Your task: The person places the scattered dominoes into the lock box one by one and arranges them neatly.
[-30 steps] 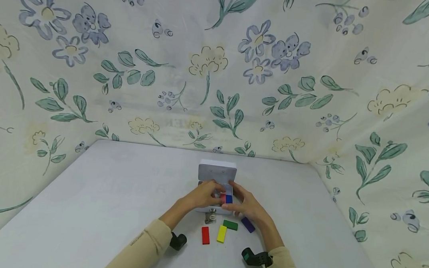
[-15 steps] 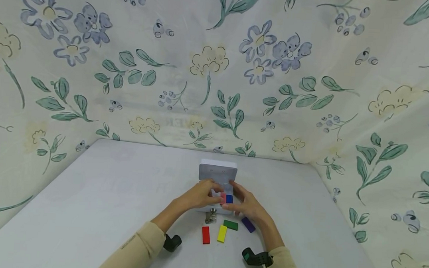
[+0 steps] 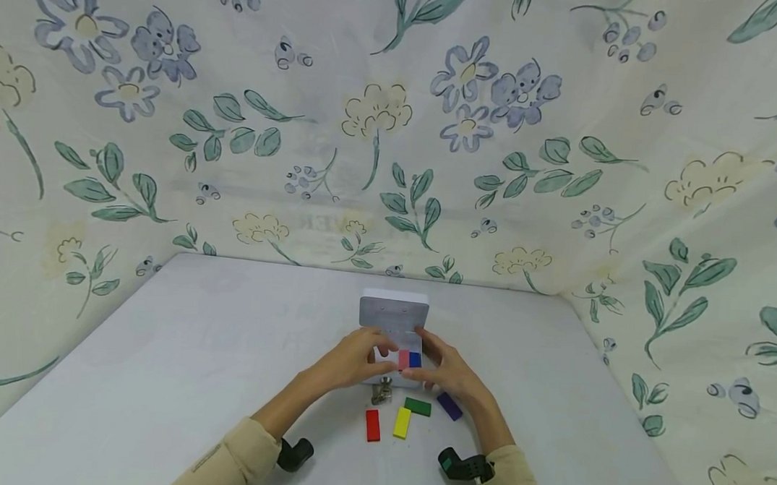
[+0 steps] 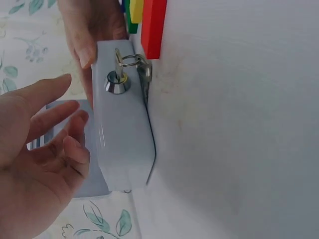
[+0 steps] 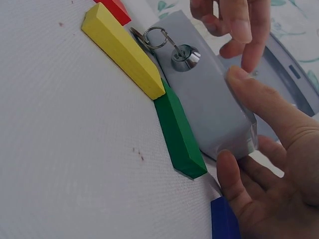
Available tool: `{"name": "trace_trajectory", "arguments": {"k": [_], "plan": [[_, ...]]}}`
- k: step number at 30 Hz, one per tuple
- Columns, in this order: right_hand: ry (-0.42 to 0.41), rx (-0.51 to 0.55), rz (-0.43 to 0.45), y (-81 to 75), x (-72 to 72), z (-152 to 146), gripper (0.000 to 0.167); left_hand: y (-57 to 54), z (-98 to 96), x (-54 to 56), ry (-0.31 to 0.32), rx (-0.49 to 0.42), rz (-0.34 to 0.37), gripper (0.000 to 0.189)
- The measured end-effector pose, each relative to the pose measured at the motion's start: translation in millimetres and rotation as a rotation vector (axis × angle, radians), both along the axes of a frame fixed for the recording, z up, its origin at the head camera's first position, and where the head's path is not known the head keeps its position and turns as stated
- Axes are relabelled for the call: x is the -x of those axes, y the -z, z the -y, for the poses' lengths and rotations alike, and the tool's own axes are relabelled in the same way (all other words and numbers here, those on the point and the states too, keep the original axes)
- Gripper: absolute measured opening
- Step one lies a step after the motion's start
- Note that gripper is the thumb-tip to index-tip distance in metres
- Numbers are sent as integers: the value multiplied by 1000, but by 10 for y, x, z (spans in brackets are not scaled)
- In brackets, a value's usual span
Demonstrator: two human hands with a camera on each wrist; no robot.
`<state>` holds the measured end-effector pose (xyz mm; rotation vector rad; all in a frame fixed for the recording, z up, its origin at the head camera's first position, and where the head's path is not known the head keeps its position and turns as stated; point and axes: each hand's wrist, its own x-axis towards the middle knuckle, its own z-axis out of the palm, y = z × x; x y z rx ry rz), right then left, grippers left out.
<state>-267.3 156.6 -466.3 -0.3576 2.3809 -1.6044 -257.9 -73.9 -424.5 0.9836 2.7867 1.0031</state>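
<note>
A small grey metal cash box stands on the table with its lid raised. Inside, at the right end, a pink block lies beside a blue block. Over the box's left part is my left hand, its fingers loosely bent and apart from the pink block; nothing is between them. My right hand holds the box's right end, thumb on the front rim and fingers around the side. A key on a ring sits in the front lock.
In front of the box lie a red block, a yellow block, a green block and a dark blue block. The yellow and green ones touch or nearly touch. A flowered cloth hangs behind the white table.
My left hand has let go of the pink block and drawn back to the left, its fingers spreading. The pink block stays beside the blue one. My right hand has kept its place.
</note>
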Motion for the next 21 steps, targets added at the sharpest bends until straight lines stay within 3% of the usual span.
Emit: {"name": "trace_trajectory", "arguments": {"k": [11, 21], "plan": [[4, -4, 1, -6, 4, -1, 94, 19, 53, -182, -17, -29, 39, 33], [12, -25, -7, -12, 0, 9, 95, 8, 65, -326, 2, 27, 24, 32]]}}
